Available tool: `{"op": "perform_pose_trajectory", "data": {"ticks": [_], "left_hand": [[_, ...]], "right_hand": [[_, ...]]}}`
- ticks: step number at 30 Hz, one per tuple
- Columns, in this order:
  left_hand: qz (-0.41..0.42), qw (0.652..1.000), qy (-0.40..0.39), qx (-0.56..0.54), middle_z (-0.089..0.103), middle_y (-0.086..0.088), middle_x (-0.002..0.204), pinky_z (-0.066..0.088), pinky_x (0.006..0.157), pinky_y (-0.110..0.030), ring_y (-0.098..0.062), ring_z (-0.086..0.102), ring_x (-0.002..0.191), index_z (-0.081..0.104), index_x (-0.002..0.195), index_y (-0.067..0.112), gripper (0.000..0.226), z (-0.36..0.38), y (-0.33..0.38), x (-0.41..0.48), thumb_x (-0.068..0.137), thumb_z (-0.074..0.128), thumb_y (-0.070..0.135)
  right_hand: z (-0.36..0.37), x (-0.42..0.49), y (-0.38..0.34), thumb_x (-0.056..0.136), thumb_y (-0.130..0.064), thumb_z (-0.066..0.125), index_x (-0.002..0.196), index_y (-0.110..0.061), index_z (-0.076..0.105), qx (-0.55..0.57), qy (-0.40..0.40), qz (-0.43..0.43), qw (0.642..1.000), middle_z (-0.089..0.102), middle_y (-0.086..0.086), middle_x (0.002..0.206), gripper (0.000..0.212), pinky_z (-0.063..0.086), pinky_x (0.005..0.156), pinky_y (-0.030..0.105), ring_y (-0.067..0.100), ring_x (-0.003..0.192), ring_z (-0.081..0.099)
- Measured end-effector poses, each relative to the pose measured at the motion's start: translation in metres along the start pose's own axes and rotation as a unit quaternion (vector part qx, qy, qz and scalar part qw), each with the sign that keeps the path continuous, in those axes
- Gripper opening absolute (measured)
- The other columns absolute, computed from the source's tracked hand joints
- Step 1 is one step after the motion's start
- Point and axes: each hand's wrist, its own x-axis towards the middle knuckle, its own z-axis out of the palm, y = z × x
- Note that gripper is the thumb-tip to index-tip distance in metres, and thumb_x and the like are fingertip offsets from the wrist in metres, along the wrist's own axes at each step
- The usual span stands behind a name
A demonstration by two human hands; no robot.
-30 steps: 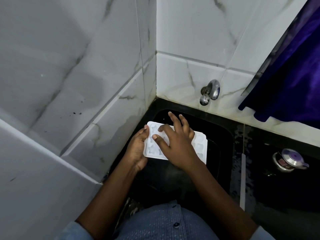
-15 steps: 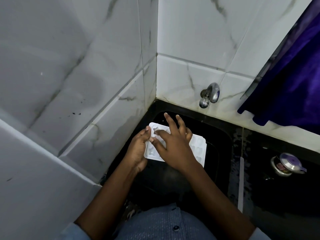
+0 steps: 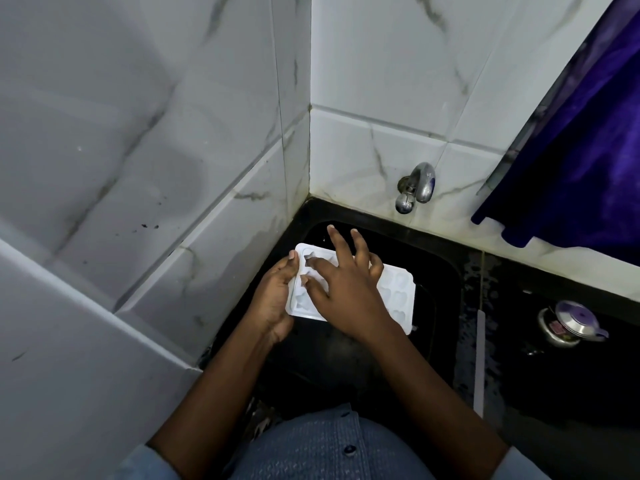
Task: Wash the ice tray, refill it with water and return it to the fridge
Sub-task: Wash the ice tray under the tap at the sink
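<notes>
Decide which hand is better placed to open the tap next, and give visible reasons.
Right, probably. The right hand lies open on the ice tray, nearer the tap, while the left hand grips the tray's edge.

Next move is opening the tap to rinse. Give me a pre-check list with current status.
1. ice tray held over the sink: ok.
2. left hand grips the tray's left edge: ok.
3. right hand free to reach the tap: not ok, its fingers are on the tray, at the compartments.
4. Water running: not ok, no stream visible at the spout.
5. Tray lined up under the spout: cannot tell from this one view.
6. Compartments clean: cannot tell, too small and partly covered.
</notes>
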Motion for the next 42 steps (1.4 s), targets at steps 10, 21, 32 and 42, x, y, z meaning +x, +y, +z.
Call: {"op": "perform_pose_trajectory", "data": {"ticks": [10,21,32,42], "left_hand": [[0.002,1.000,-0.007,0.007,0.072,-0.024,0.128,0.053,0.106,-0.056,-0.038,0.072,0.116,0.068,0.132,0.007,0.051,-0.002,-0.001,-0.004,0.107,0.049,0.047],[0.000,1.000,-0.005,-0.012,0.074,-0.024,0.123,0.058,0.097,-0.050,-0.034,0.076,0.106,0.077,0.116,0.013,0.040,-0.003,-0.004,-0.005,0.105,0.054,0.044],[-0.013,1.000,0.001,-0.010,0.073,-0.022,0.128,0.058,0.095,-0.050,-0.036,0.075,0.108,0.069,0.131,0.011,0.051,-0.001,0.002,-0.006,0.104,0.052,0.050],[-0.003,1.000,0.019,-0.007,0.073,-0.020,0.128,0.052,0.105,-0.056,-0.037,0.073,0.114,0.071,0.129,0.014,0.046,-0.002,-0.001,-0.005,0.109,0.047,0.047]], "right_hand": [[-0.001,-0.005,-0.004,0.096,-0.058,0.047,0.130,-0.032,0.068,0.007,-0.002,-0.005,1.000,0.020,0.001,0.172,0.047,0.019,0.114,0.057,0.034,0.159,0.006],[-0.003,-0.007,-0.005,0.094,-0.069,0.040,0.135,-0.038,0.063,0.041,-0.036,0.021,0.998,0.009,-0.004,0.174,0.056,0.013,0.117,0.054,0.029,0.159,-0.005],[-0.005,-0.013,-0.007,0.096,-0.065,0.048,0.117,-0.038,0.071,0.043,-0.016,-0.033,0.998,0.013,-0.006,0.174,0.042,0.012,0.118,0.054,0.028,0.160,-0.003],[-0.004,-0.017,-0.010,0.098,-0.061,0.050,0.118,-0.035,0.074,0.056,-0.015,-0.033,0.998,0.018,-0.005,0.173,0.040,0.012,0.116,0.053,0.028,0.159,0.000]]}}
